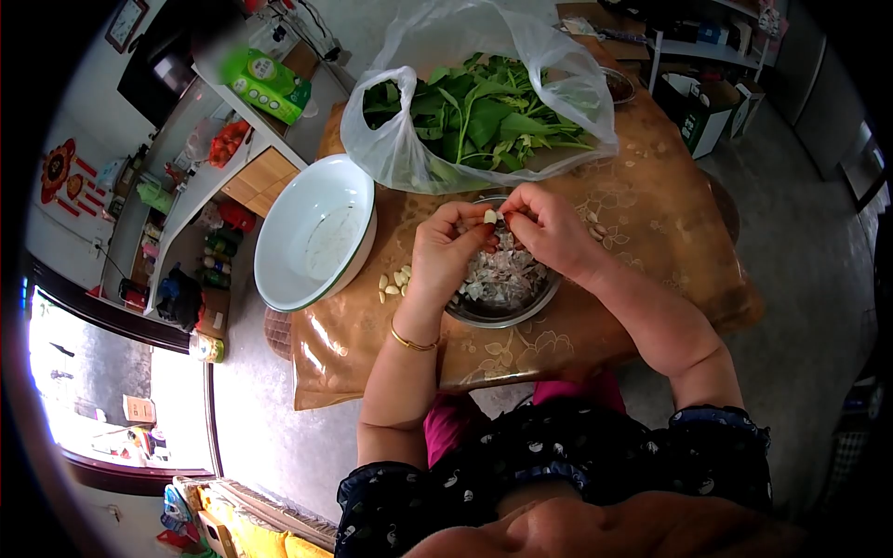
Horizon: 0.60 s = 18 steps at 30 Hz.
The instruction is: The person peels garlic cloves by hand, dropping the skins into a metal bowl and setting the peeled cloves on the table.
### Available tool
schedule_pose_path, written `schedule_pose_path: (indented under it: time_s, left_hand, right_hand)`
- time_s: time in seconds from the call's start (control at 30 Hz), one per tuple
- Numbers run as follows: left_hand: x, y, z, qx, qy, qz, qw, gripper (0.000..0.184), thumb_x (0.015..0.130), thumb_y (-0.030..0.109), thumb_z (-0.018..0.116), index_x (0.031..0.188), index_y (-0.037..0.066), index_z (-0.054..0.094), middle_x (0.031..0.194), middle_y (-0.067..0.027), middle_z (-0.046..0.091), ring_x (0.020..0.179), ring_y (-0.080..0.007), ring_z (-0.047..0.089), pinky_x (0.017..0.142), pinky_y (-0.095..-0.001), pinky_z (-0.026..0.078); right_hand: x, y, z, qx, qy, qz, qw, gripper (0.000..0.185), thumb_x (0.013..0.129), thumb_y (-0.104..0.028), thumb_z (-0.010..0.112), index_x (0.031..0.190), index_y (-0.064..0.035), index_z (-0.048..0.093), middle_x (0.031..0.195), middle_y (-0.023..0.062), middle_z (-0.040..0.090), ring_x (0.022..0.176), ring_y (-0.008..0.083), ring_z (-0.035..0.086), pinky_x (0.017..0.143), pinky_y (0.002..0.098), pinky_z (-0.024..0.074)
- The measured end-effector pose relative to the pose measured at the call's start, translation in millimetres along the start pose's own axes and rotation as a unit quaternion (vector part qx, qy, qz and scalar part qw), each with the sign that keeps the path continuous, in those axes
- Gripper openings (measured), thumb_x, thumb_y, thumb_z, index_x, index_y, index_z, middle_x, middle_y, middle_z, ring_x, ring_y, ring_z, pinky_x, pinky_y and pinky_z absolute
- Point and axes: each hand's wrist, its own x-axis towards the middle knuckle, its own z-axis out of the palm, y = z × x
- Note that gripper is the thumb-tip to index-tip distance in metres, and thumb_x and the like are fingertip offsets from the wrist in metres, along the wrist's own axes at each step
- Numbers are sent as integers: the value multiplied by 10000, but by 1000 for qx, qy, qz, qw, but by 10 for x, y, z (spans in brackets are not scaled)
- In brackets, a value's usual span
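Note:
Both hands meet above a metal bowl that holds papery garlic skins. Between the fingertips of my left hand is a pale garlic clove. My right hand is closed in a pinch right beside the clove; what its fingertips grip is too small to make out. Several peeled cloves lie on the table left of the bowl, next to my left wrist. A few more cloves lie to the right, near my right wrist.
A white enamel basin stands at the table's left edge. Behind the bowl, an open plastic bag holds green leaves. A small dish is at the back right of the brown-covered table. Shelves line the left wall.

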Motion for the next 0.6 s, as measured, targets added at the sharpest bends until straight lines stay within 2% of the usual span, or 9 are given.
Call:
schedule_pose_path:
  time_s: [0.43,0.6]
  left_hand:
    - [9,88,-8,-114,-4,-57,992,235,873,-1,501,1092,-54,569,909,-109,628,727,-153,596,670,-261,494]
    - [30,101,-55,-130,2,-62,990,234,878,1,504,1096,-52,568,890,-107,634,717,-149,597,662,-259,503]
  right_hand:
    - [1,-80,-34,34,-10,32,999,144,836,-84,496,871,42,557,668,36,566,591,75,493,527,247,412]
    - [-3,-100,-27,-6,-18,0,1000,110,833,-67,499,859,26,552,672,60,556,592,120,508,550,283,421]
